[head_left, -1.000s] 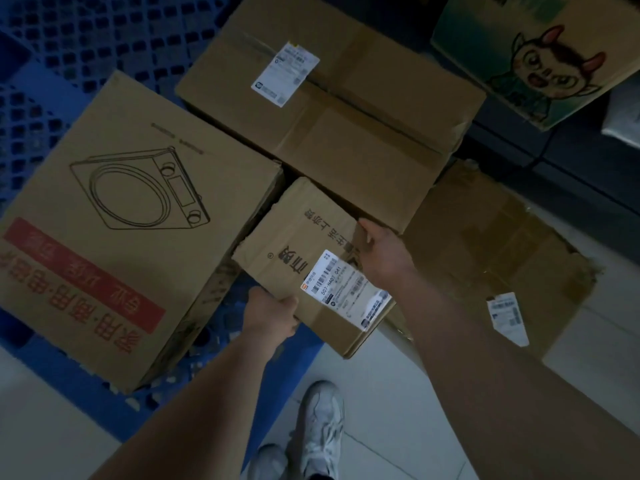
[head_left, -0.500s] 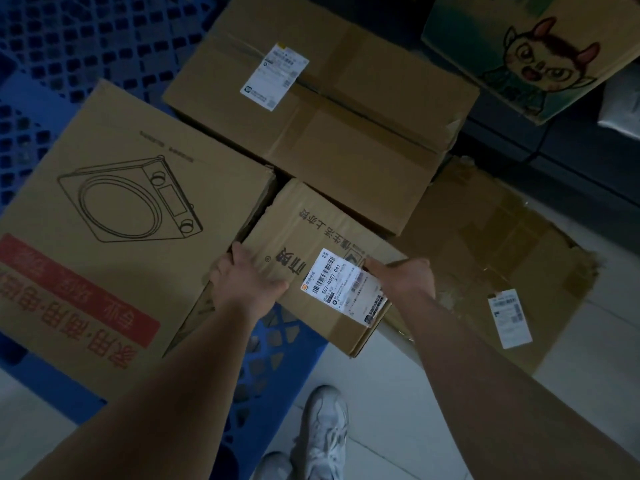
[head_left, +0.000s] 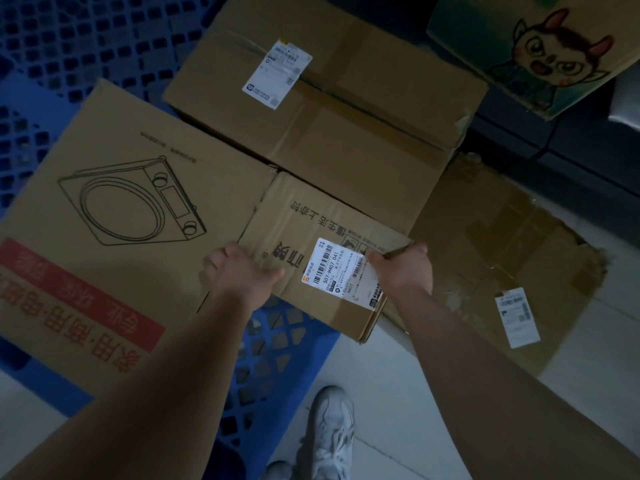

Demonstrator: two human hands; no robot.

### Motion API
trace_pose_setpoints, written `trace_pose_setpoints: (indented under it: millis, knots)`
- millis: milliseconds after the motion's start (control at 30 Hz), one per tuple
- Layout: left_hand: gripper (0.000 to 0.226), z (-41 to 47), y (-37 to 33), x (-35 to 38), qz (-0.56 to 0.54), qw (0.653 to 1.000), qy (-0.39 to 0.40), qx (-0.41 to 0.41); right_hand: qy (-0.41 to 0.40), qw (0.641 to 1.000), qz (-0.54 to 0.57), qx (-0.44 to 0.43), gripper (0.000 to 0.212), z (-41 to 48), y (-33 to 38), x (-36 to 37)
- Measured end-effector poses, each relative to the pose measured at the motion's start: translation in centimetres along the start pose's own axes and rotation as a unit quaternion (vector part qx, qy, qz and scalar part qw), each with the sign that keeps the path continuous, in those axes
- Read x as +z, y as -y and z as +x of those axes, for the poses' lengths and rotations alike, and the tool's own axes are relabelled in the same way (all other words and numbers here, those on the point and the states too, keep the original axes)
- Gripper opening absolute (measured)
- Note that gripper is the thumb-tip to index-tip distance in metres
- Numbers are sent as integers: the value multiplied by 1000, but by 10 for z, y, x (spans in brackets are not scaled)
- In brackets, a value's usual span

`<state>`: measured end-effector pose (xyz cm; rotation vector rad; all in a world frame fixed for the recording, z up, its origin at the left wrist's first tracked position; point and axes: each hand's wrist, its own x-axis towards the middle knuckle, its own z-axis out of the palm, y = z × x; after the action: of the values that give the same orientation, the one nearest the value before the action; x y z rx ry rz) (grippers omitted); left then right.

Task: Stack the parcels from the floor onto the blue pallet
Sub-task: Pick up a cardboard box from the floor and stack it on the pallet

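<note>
I have both hands on the small parcel (head_left: 311,244), the one with the barcode label on top. My left hand (head_left: 242,268) lies flat and spread on its near-left corner, and my right hand (head_left: 401,268) is curled around its right edge, gripping the cardboard. The parcel sits at the near corner of the blue pallet (head_left: 277,358), tucked against the big cooker box (head_left: 121,216) at nine o'clock and the long taped box (head_left: 346,116) at twelve o'clock. Its near-right corner appears to hang past the pallet edge over the floor tiles (head_left: 433,393).

By my reckoning three parcels are on the pallet now, this small one nearly settled. Left to do: the flat, battered parcel (head_left: 502,244) at three o'clock lies on the floor beside the pallet. The cartoon box (head_left: 540,53) at one o'clock is off the pallet too, as far as I can tell, though what it rests on is hidden. My shoe (head_left: 332,434) stands at six o'clock.
</note>
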<state>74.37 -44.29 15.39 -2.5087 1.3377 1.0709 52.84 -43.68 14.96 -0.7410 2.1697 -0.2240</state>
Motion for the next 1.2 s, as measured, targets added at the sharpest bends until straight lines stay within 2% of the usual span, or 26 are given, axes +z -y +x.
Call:
trace_pose_setpoints:
  millis: [233,400,500,733,833,900,1033,1133,1200]
  knots:
    - [84,2,14,-9,-11,999,35,24,-17,999,32,17,65,-18,-3,15]
    - [74,3,37,-26,-5,999,43,34,-65,997,-31,-2,85,-50,-1,36]
    - [82,8,55,-46,19,998,46,45,-101,993,-64,-6,90,-72,7,54]
    - [109,40,124,-93,156,983,67,64,-172,983,-39,42,64,-118,29,123]
    - [109,51,144,-101,177,977,70,90,-192,980,-35,46,76,-132,30,147]
    - [103,53,148,-100,168,974,61,140,-213,975,-44,39,86,-128,28,145]
    - [80,39,130,-84,121,955,64,264,-161,977,-75,114,99,-108,12,114]
    - [77,32,109,-60,73,951,130,272,-99,988,-16,120,94,-98,-4,98]
    - [76,33,100,-44,65,949,151,270,-95,988,-7,121,85,-100,-11,94]
